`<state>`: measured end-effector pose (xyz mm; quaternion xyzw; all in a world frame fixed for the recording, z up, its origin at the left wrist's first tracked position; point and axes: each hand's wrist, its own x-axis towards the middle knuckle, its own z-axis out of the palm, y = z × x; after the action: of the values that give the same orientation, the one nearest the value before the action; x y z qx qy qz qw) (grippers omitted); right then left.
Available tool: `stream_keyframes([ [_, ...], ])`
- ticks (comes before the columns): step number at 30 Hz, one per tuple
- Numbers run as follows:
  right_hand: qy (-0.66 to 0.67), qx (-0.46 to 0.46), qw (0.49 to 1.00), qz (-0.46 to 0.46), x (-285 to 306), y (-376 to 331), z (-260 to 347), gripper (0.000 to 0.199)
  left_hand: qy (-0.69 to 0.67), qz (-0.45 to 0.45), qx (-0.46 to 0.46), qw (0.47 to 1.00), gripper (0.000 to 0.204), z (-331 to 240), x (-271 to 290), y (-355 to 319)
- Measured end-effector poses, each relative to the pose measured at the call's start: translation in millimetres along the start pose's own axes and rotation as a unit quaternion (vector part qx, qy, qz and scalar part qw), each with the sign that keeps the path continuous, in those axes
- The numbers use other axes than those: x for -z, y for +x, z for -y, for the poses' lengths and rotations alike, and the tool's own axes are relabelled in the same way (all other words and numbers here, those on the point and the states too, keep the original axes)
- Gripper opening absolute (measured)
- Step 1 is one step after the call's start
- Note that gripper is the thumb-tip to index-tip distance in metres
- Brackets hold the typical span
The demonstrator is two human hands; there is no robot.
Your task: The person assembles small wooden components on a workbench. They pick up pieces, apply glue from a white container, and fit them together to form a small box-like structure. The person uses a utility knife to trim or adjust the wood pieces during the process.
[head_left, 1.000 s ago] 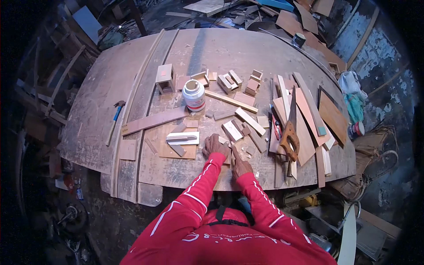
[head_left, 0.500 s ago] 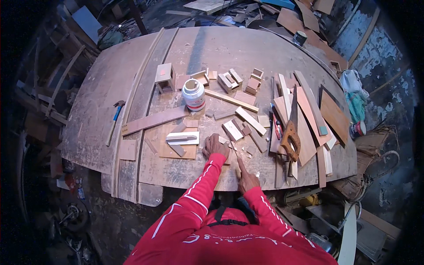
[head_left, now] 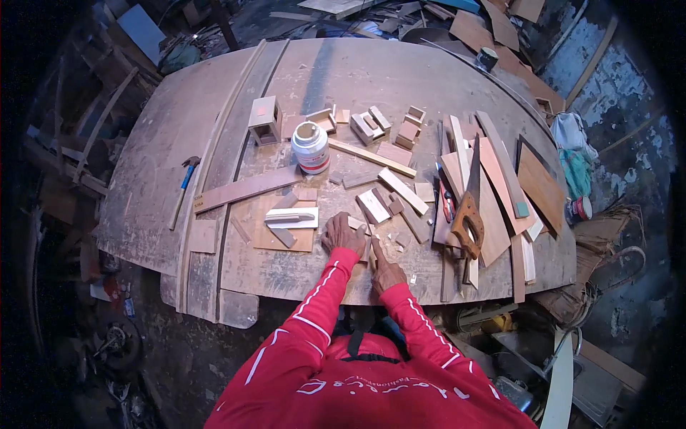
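Observation:
My left hand (head_left: 343, 234) is closed over a small pale wood block (head_left: 359, 225), pressing it down near the front of the worktable. Just to its right, my right hand (head_left: 387, 272) grips a slim tool, mostly hidden by the fingers; I cannot make out its kind. Its index finger stretches forward beside the block. Small wood chips (head_left: 400, 241) lie scattered to the right of the fingers. Beyond them is a pale and brown wood block (head_left: 372, 206). Left of my left hand, pale wood pieces (head_left: 291, 217) rest on a thin square board (head_left: 266, 239).
A white glue jar (head_left: 311, 149) stands open behind my left hand. To the right, a handsaw (head_left: 469, 218) lies on wood strips and panels. A hammer (head_left: 184, 191) lies at the left. Small wooden boxes (head_left: 369, 125) sit farther back on the worktable (head_left: 343, 71).
My right hand has moved forward and slightly left, closer to the block and my left hand. The slim tool shows less than before. The whole view has shifted slightly.

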<state>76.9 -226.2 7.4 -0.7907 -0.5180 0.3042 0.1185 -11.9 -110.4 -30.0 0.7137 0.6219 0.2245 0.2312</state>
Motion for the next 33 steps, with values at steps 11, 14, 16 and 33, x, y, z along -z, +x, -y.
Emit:
stream_keyframes([
  [11, 0.03, 0.025, 0.999, 0.013, 3, -4, 7, 0.071, -0.016, -0.063, -0.04, 0.997, 0.053, 21, -6, -3],
  [14, 0.03, 0.036, 0.999, -0.009, -8, 1, 0, 0.073, -0.018, -0.053, -0.032, 0.998, 0.054, 19, -5, -4],
  [16, 0.015, 0.049, 0.998, -0.035, -13, 3, -2, 0.077, -0.002, -0.042, -0.001, 0.999, 0.054, 16, -4, -3],
  [33, 0.039, 0.017, 0.999, -0.028, 0, -2, 0, 0.076, -0.016, -0.022, -0.045, 0.999, 0.054, 12, -25, 8],
])
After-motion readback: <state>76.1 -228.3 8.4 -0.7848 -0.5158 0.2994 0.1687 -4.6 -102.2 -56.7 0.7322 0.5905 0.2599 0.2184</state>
